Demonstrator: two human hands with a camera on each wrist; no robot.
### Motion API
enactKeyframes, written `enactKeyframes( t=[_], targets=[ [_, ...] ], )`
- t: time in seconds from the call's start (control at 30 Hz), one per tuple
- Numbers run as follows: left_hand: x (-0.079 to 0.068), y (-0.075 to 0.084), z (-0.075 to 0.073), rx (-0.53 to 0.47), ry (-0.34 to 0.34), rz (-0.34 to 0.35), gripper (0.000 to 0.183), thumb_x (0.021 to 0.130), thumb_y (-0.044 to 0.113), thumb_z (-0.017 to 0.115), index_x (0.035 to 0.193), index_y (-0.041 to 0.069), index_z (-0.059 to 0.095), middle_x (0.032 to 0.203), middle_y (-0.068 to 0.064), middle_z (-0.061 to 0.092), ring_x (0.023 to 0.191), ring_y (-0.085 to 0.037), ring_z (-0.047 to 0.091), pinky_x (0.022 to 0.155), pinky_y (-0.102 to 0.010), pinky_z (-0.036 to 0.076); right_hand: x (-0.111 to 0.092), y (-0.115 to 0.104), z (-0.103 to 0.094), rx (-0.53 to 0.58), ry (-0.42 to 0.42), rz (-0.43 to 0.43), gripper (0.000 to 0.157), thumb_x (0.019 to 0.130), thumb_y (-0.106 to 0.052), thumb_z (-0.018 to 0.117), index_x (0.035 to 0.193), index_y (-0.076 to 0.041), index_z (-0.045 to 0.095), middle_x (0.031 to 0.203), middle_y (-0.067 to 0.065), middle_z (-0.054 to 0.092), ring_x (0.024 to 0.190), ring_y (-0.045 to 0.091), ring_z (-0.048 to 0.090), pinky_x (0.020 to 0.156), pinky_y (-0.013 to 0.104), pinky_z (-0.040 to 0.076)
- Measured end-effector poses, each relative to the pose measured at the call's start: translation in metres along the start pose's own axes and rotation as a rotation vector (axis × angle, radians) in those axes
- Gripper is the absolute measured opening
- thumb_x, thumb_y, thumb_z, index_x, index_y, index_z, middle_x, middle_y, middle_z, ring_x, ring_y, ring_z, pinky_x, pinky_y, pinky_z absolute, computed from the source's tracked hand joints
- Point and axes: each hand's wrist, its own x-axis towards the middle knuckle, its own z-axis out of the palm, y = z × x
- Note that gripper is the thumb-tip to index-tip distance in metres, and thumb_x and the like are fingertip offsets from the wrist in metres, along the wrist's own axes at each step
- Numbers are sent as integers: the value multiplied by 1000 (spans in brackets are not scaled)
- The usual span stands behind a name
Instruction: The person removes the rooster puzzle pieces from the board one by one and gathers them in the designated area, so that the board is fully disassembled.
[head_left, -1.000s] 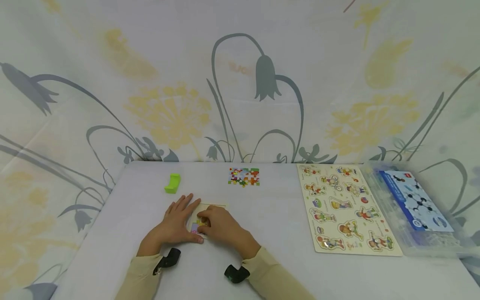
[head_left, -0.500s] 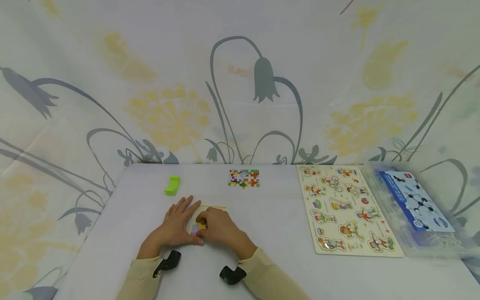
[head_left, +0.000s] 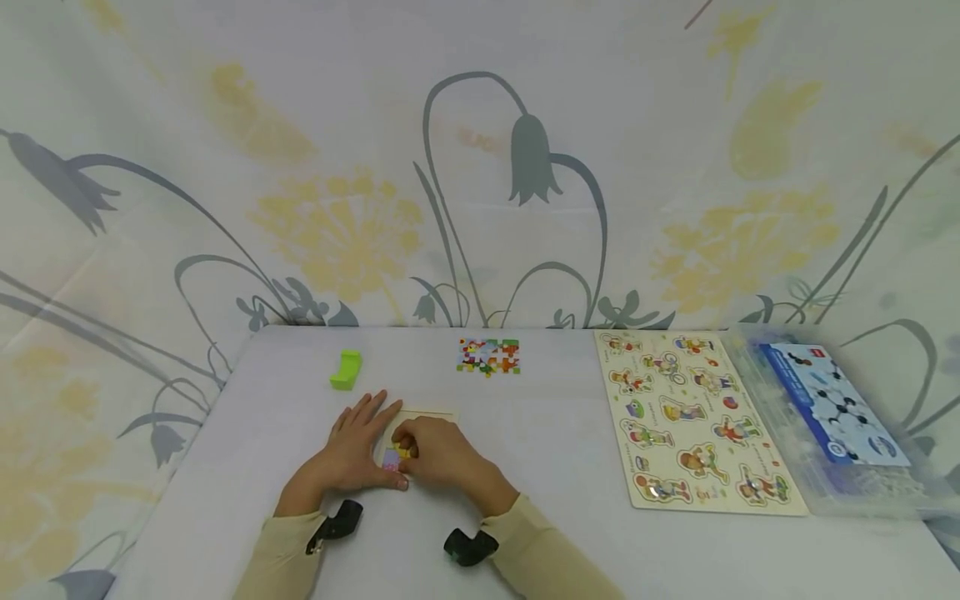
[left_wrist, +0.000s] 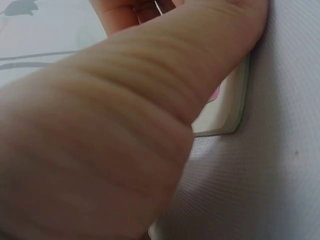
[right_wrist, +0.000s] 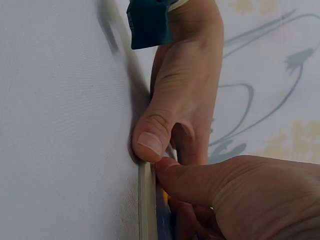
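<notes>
A small pale wooden puzzle board [head_left: 429,412] lies on the table in the head view, with a lilac-and-pink patch [head_left: 391,459] and a bit of yellow showing between the hands. My left hand [head_left: 352,457] lies along its left side, fingers spread, thumb against the near edge. Over the board's right part, my right hand [head_left: 444,457] has its fingers curled and pinches a mostly hidden puzzle piece with yellow on it. From the right wrist, both thumbs appear close together at the board's rim [right_wrist: 146,205]. The left wrist view shows mainly my hand and one board corner [left_wrist: 220,120].
Beyond the hands are a bright green curved block [head_left: 347,370] and a colourful group of jigsaw pieces [head_left: 488,357]. To the right lies a large wooden figure puzzle [head_left: 697,421], beside a clear plastic box [head_left: 870,487] bearing a blue-and-white booklet [head_left: 836,404].
The right hand has shifted very slightly downward over the board, its fingers still curled. The left hand has stayed in place.
</notes>
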Motion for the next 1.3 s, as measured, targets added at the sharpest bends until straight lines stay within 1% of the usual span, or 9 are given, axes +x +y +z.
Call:
enactKeyframes(
  t=[0.13, 0.27, 0.4, 0.73, 1.0, 1.07, 1.13, 1.23, 1.3],
  targets=[
    [-1, 1, 0, 1, 0, 1, 118, 65, 48, 94, 158, 6, 35, 168, -25, 20, 155, -51, 10, 119, -73, 5, -1, 0, 1, 17, -13, -1, 30, 86, -15, 82, 114, -11, 71, 89, -8, 65, 79, -1, 53, 74, 16, 47],
    [-2, 1, 0, -2, 2, -4, 118, 65, 47, 95, 158, 6, 35, 168, -26, 20, 154, -51, 10, 119, -73, 5, -1, 0, 2, 41, -4, -16, 31, 85, -13, 83, 114, -11, 71, 88, -8, 64, 79, 0, 53, 74, 16, 47],
    [-2, 2, -1, -3, -2, -10, 118, 65, 46, 95, 158, 6, 34, 168, -26, 19, 155, -51, 10, 119, -73, 5, -2, 1, 2, 18, 3, -34, 33, 85, -16, 83, 116, -10, 72, 88, -7, 64, 79, -1, 52, 75, 15, 46],
    [-2, 4, -1, -5, -16, -8, 121, 64, 47, 95, 159, 6, 34, 168, -26, 19, 155, -51, 9, 119, -73, 4, -5, 4, -1, -26, -18, -80, 39, 86, -21, 83, 121, -8, 72, 86, -7, 59, 78, 0, 48, 72, 14, 43],
    [-1, 1, -1, 1, 5, 9, 121, 63, 43, 97, 158, 5, 34, 167, -26, 20, 154, -52, 11, 119, -73, 6, -4, 5, -1, -82, -8, -146, 37, 88, -22, 79, 121, -7, 71, 87, -7, 58, 79, 2, 46, 70, 14, 41],
    [-1, 1, 0, 0, 3, 5, 120, 63, 43, 97, 158, 5, 35, 167, -26, 19, 155, -51, 10, 119, -73, 6, -4, 8, -2, -67, 10, -167, 37, 88, -21, 78, 121, -6, 71, 90, -5, 61, 80, 2, 50, 71, 14, 44],
    [-1, 1, 0, 1, -3, 1, 120, 64, 45, 96, 159, 5, 34, 168, -26, 18, 155, -50, 10, 120, -72, 5, -4, 13, -4, -43, 50, -165, 40, 88, -23, 76, 124, -7, 70, 99, -3, 65, 86, 4, 56, 77, 16, 48],
    [0, 2, 0, 16, -9, 0, 120, 64, 48, 95, 158, 6, 34, 168, -26, 19, 155, -50, 10, 120, -72, 7, -1, 28, -10, 2, 145, -131, 43, 89, -24, 74, 128, -7, 68, 110, 2, 68, 93, 9, 62, 84, 23, 54],
    [0, 3, 0, 25, -10, -4, 121, 64, 49, 95, 158, 6, 34, 168, -26, 19, 155, -51, 11, 121, -72, 8, 1, 40, -14, 11, 212, -86, 43, 90, -23, 73, 130, -8, 67, 114, 4, 68, 95, 12, 62, 84, 27, 54]
  ],
)
